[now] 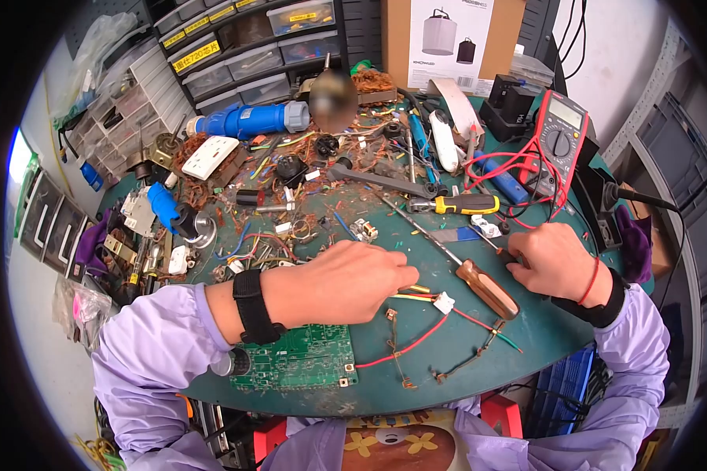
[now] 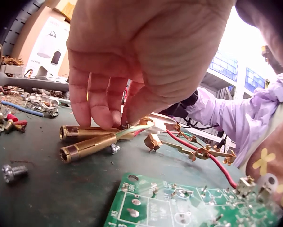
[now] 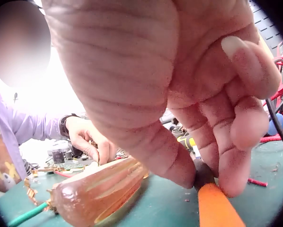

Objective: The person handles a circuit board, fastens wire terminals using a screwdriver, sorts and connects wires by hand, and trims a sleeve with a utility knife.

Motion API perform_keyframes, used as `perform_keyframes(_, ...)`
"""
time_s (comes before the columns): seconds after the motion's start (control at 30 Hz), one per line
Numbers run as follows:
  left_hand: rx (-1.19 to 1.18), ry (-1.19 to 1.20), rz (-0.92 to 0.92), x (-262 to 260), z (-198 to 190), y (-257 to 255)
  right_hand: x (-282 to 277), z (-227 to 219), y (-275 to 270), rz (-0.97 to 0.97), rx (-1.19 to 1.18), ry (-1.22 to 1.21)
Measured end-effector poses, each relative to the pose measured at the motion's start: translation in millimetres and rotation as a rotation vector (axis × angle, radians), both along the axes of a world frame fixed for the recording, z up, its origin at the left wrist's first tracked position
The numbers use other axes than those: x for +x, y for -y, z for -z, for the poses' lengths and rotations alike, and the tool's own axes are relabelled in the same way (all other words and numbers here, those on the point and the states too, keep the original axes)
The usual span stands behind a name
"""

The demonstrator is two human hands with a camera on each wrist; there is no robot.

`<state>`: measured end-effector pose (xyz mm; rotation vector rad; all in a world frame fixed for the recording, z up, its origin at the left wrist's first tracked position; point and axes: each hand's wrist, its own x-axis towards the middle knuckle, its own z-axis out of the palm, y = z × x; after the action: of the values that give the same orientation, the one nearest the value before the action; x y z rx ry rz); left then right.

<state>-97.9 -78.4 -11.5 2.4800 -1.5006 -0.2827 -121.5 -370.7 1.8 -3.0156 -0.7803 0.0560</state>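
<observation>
My left hand (image 1: 346,282) bends down over two brass pins (image 2: 89,147) on wires, its fingertips and thumb pinching around the rear of the pins, where the exact contact is partly hidden. The wires run to a white connector (image 1: 445,302), from which red and green wires lead off. My right hand (image 1: 558,263) pinches the dark neck of a screwdriver with an orange handle (image 3: 217,205) between thumb and fingers; its thin shaft points up-left in the head view. Between the hands lies a larger screwdriver with a brown, clear handle (image 1: 487,289).
A green circuit board (image 1: 298,357) lies at the near edge, below my left forearm. Behind the hands are a yellow-black ratchet (image 1: 467,205), a grey wrench (image 1: 381,180) and heaps of scrap wire. A multimeter (image 1: 559,141) with red leads stands back right.
</observation>
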Motion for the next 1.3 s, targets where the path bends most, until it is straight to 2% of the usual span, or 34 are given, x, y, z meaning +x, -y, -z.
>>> perform_keyframes(0.1, -0.014, 0.0, 0.013, 1.4, 1.0, 0.1, -0.1, 6.3, -3.5, 0.02, 0.002, 0.052)
perform_keyframes(0.17, -0.022, 0.011, 0.008, 1.7, 3.8, 0.1, -2.8, 2.0, -12.2, 0.031, 0.085, 0.124)
perform_keyframes(0.2, -0.032, 0.021, 0.004, 1.7, 4.8, 0.1, -4.5, -1.3, -15.8, 0.03, 0.086, 0.122)
perform_keyframes(0.27, -0.025, 0.024, 0.001, 1.8, 4.5, 0.3, -8.3, -7.4, -22.5, -0.105, 0.191, 0.017)
perform_keyframes(0.37, -0.014, 0.034, -0.003, 1.5, 3.5, 1.0, -13.7, -6.7, -30.4, -0.098, 0.171, -0.084)
perform_keyframes(0.5, -0.016, 0.028, -0.012, 1.8, 3.5, 1.0, -13.4, -5.3, -28.1, -0.036, 0.185, -0.105)
perform_keyframes(0.73, -0.056, -0.015, -0.009, 1.4, -0.1, 1.6, -13.0, -5.0, -27.0, -0.081, 0.193, -0.016)
perform_keyframes(0.93, -0.062, 0.049, 0.025, 1.1, 0.1, -0.9, -13.2, -2.4, -30.2, -0.112, 0.183, -0.044)
perform_keyframes(1.1, -0.028, 0.223, 0.013, 3.3, 6.3, -0.8, -18.0, -6.3, -32.9, -0.004, 0.076, -0.113)
perform_keyframes(1.23, -0.06, 0.277, 0.002, 6.0, 8.0, 1.5, -19.4, -7.7, -33.1, 0.011, 0.048, -0.117)
perform_keyframes(1.3, -0.104, 0.291, 0.014, 8.3, 10.4, 3.8, -19.1, -6.3, -32.0, -0.037, 0.098, -0.038)
